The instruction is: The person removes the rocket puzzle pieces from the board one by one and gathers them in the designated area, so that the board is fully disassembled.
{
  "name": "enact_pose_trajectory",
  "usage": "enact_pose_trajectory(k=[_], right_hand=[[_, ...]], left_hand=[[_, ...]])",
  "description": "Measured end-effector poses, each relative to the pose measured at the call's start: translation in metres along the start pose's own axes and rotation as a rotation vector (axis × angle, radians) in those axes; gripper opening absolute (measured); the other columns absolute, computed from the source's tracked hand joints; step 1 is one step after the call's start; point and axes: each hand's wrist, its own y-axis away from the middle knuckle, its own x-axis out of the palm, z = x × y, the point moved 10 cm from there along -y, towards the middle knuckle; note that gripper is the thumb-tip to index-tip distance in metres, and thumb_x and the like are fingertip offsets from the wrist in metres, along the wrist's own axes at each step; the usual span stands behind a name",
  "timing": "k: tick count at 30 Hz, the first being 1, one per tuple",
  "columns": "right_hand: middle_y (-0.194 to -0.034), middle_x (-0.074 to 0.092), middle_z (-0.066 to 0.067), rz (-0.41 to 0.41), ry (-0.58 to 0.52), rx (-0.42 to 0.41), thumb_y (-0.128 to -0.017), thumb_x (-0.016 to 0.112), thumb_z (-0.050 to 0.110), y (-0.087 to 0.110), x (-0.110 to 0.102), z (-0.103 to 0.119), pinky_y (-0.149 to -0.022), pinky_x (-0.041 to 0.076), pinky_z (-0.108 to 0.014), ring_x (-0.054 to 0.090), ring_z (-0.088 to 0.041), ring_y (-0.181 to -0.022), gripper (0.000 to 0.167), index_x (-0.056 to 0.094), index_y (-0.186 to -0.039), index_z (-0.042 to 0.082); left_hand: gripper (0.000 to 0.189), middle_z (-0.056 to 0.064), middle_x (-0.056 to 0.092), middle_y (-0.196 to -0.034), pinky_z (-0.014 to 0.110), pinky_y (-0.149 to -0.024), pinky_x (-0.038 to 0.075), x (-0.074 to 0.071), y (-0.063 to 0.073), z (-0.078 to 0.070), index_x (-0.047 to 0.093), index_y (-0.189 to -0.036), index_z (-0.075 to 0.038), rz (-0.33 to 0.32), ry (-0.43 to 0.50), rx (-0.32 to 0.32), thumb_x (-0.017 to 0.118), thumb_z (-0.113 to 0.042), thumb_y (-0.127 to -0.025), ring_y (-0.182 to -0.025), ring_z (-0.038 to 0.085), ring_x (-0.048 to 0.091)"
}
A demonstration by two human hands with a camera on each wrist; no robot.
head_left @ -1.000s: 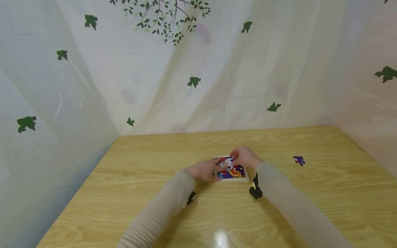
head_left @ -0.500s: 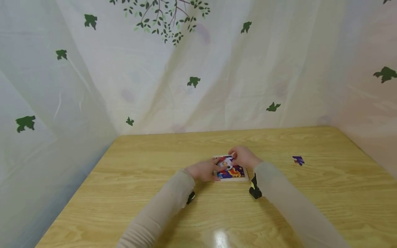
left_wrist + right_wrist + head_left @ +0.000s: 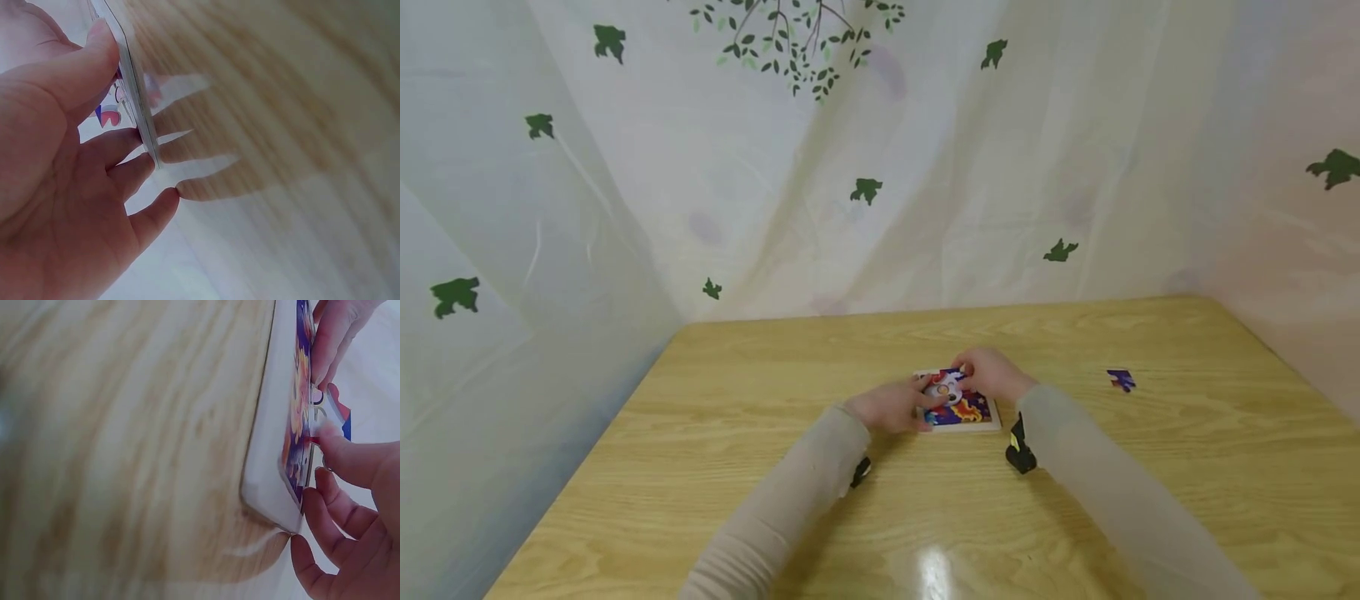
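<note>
A small jigsaw puzzle in a white tray frame lies on the table; its picture is purple, orange and white. My left hand holds its left side, the thumb at the frame's edge and other fingertips along it. At the upper right of the puzzle, my right hand pinches a puzzle piece, seen tilted up from the picture in the right wrist view. The lower fingers of that hand rest at the frame's corner. The hand covers most of the piece in the head view.
A loose purple puzzle piece lies on the wooden table, right of the hands. Behind the table hangs a pale curtain with green bird and leaf prints. Black wrist straps show under the sleeves.
Both hands stay at the puzzle with scarcely any movement. The head view has tilted slightly, so the table sits a little higher in it.
</note>
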Motion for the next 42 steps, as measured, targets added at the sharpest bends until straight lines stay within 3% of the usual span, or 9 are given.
enact_pose_trajectory(k=[8, 14, 19, 25, 30, 35, 42], right_hand=[[-0.098, 0.068, -0.017, -0.047, -0.04, -0.055, -0.092, 0.059, 0.007, 0.002, -0.007, 0.0, -0.083, 0.051, -0.042, 0.062, -0.024, -0.087, 0.016, 0.066, -0.102, -0.004], [-0.1, 0.067, -0.018, -0.09, -0.074, -0.04, -0.093, 0.058, 0.009, 0.002, -0.015, -0.009, -0.083, 0.05, -0.043, 0.061, -0.026, -0.09, 0.019, 0.066, -0.104, -0.004], [-0.106, 0.064, -0.019, -0.104, -0.088, -0.062, -0.093, 0.057, 0.007, 0.005, -0.024, -0.01, -0.08, 0.051, -0.041, 0.06, -0.029, -0.094, 0.022, 0.064, -0.113, -0.001], [-0.119, 0.06, -0.023, -0.072, -0.067, -0.118, -0.092, 0.056, 0.002, 0.013, -0.03, -0.01, -0.075, 0.052, -0.037, 0.06, -0.03, -0.095, 0.038, 0.054, -0.131, -0.001], [-0.126, 0.058, -0.025, -0.048, -0.018, -0.169, -0.09, 0.056, -0.003, 0.018, -0.032, -0.014, -0.078, 0.052, -0.039, 0.06, -0.032, -0.098, 0.039, 0.055, -0.13, -0.003], [-0.115, 0.061, -0.022, -0.013, -0.019, -0.13, -0.092, 0.056, 0.001, 0.025, -0.036, -0.028, -0.07, 0.051, -0.032, 0.06, -0.027, -0.091, 0.035, 0.057, -0.127, -0.001], [-0.097, 0.066, -0.014, -0.03, 0.045, -0.14, -0.089, 0.063, 0.005, 0.037, -0.059, -0.046, -0.064, 0.046, -0.028, 0.058, -0.02, -0.081, 0.031, 0.061, -0.119, -0.002]], left_hand=[[0.057, 0.007, 0.015, -0.159, 0.037, -0.116, 0.022, -0.002, 0.0, -0.001, 0.038, -0.144, -0.029, 0.006, 0.002, -0.009, 0.059, -0.035, -0.092, -0.145, 0.028, 0.018], [0.057, 0.006, 0.014, -0.159, 0.037, -0.116, 0.021, -0.001, 0.0, 0.0, 0.037, -0.144, -0.03, 0.018, 0.008, -0.021, 0.058, -0.035, -0.092, -0.145, 0.027, 0.017], [0.056, 0.006, 0.014, -0.159, 0.037, -0.117, 0.021, 0.0, 0.001, 0.0, 0.037, -0.145, -0.03, 0.024, -0.004, -0.022, 0.057, -0.036, -0.093, -0.145, 0.027, 0.018], [0.056, 0.006, 0.014, -0.159, 0.037, -0.116, 0.021, 0.0, 0.001, 0.001, 0.037, -0.144, -0.03, 0.024, 0.009, -0.026, 0.058, -0.036, -0.092, -0.145, 0.027, 0.018], [0.056, 0.007, 0.014, -0.159, 0.037, -0.117, 0.021, 0.001, 0.001, 0.0, 0.037, -0.145, -0.03, 0.022, -0.001, -0.015, 0.058, -0.035, -0.093, -0.145, 0.027, 0.019], [0.056, 0.007, 0.014, -0.159, 0.037, -0.116, 0.021, 0.002, 0.001, -0.001, 0.036, -0.145, -0.029, 0.023, 0.008, -0.012, 0.058, -0.034, -0.093, -0.145, 0.027, 0.019], [0.056, 0.004, 0.012, -0.16, 0.036, -0.117, 0.019, 0.001, 0.002, 0.0, 0.036, -0.145, -0.031, 0.019, 0.031, -0.022, 0.058, -0.034, -0.093, -0.146, 0.025, 0.015]])
